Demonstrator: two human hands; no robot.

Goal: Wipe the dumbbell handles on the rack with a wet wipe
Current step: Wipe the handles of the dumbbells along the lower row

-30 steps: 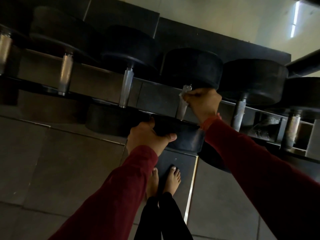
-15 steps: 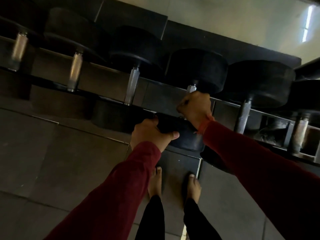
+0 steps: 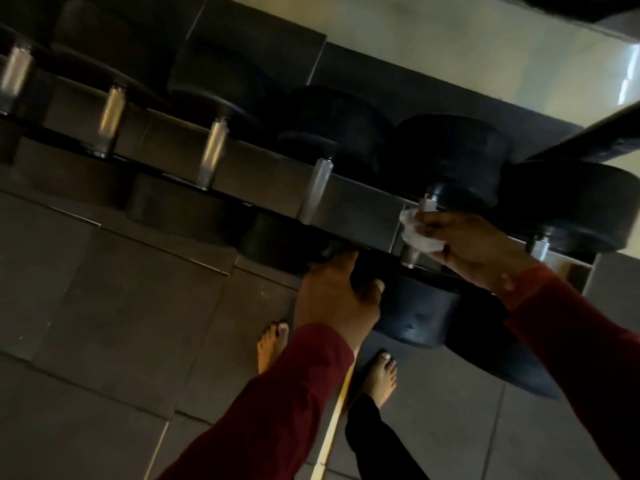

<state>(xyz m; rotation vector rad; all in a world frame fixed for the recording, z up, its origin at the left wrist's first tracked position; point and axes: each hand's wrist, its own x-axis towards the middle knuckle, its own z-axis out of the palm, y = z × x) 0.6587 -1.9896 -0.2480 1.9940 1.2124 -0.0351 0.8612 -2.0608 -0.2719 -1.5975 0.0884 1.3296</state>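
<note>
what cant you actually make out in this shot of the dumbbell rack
- Head view: middle of the handle being wiped, covered by the wet wipe and right hand.
- Left hand fingertips, tucked behind a dumbbell head.
- Leftmost handle, motion-blurred and cut off by the frame edge.
- Weight markings: too dark to read.

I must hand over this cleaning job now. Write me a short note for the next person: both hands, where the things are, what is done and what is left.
Right hand: holds the white wet wipe wrapped on a metal dumbbell handle, below its black upper head.
Left hand: grips the rim of a black lower dumbbell head, next to that handle, as a brace.
Rack: a row of dumbbells, more bare handles to the left, one to the right.
Done: cannot tell from this view which handles are already clean.
Left: finish this handle, then check the others.
</note>
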